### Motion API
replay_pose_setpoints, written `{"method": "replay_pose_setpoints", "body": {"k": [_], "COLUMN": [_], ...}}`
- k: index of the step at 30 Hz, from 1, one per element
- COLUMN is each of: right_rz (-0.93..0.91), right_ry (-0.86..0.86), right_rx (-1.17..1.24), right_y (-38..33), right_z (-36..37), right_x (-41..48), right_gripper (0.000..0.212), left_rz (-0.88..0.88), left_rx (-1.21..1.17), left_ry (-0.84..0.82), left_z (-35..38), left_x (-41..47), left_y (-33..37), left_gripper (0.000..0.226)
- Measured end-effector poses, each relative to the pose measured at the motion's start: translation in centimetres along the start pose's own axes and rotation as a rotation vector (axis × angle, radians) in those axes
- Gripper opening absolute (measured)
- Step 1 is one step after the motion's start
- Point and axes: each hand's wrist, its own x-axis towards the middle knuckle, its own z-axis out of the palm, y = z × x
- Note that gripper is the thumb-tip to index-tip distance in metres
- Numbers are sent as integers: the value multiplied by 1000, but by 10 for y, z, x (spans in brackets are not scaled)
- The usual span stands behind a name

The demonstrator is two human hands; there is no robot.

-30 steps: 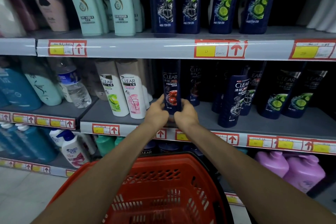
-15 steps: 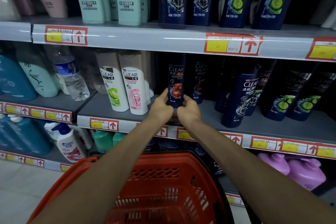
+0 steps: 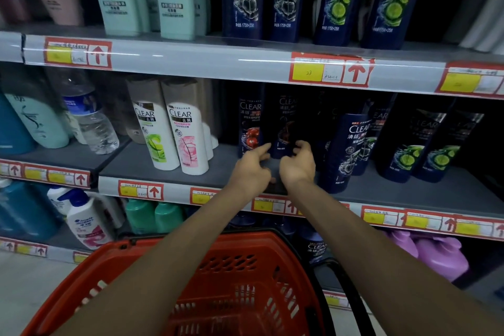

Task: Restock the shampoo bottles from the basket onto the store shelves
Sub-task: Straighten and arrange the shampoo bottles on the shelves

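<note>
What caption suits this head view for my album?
Left hand and right hand at dark CLEAR shampoo bottles on the middle shelf, red basket below.

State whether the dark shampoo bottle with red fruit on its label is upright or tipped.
Upright: the bottle stands straight on the middle shelf, label level.

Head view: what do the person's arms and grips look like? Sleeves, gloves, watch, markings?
Left forearm and right forearm are bare all the way to the frame edge; no sleeve shows. Left grip and right grip are bare hands with no gloves. No ring, watch or wristband is visible, and no markings can be made out in the dim light.
</note>
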Motion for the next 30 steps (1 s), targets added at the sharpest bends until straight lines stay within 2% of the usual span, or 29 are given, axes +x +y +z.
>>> {"method": "replay_pose_setpoints", "body": {"k": [4, 9, 14, 18, 30], "right_rz": [20, 41, 33, -8, 2], "right_ry": [-105, -191, -174, -158, -158], "right_rx": [18, 67, 110, 91, 103], "right_y": [4, 3, 5, 8, 11], "right_z": [1, 0, -2, -1, 4], "right_x": [6, 13, 15, 11, 14], "right_gripper": [74, 76, 71, 66, 70], "left_rz": [-18, -57, -81, -58, -22], "left_rx": [-13, -33, -26, -47, -47], "left_ry": [-42, -35, -79, -58, -88], "left_z": [10, 23, 25, 25, 23], "left_x": [5, 15, 20, 23, 28], "left_y": [7, 5, 3, 1, 0], "left_gripper": [77, 76, 82, 70, 67]}}
